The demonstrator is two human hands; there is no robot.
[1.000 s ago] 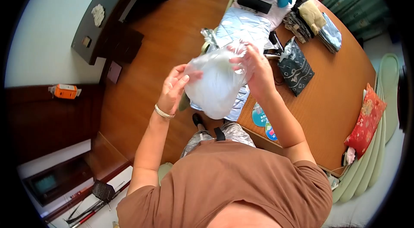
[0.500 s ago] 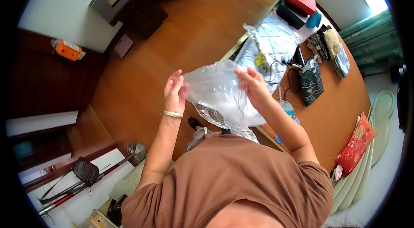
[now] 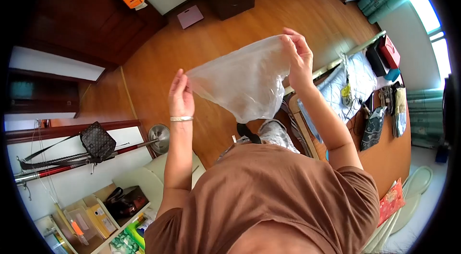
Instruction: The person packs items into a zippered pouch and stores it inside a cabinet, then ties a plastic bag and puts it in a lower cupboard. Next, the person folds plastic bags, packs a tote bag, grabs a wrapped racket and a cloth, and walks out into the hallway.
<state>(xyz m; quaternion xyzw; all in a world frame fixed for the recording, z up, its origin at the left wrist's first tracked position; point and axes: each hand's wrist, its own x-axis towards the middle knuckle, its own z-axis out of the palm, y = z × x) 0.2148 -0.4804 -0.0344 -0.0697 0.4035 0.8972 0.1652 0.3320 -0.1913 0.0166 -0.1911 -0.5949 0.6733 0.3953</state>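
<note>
A clear plastic bag (image 3: pixel 240 76) is stretched between my two hands in front of my body, its top edge pulled nearly straight and slanting up to the right. My left hand (image 3: pixel 181 95), with a light bracelet at the wrist, pinches the bag's left corner. Higher up, my right hand (image 3: pixel 300 59) grips the right corner between thumb and fingers. The lower part of the bag hangs loose and crumpled near my waist, where a black strap (image 3: pixel 248 133) shows just below it.
On my right stands a bed (image 3: pixel 379 162) with a pale blue quilt (image 3: pixel 357 78), a dark patterned bag (image 3: pixel 373 129) and a red cushion (image 3: pixel 391 201). A black shoulder bag (image 3: pixel 97 141) hangs at left, near a fan (image 3: pixel 159 138). A pink flat square (image 3: pixel 190 16) lies on the floor.
My view has turned left, so the bed sits farther right. My hands have moved apart, the right one higher, and the plastic bag is now spread wider and tauter.
</note>
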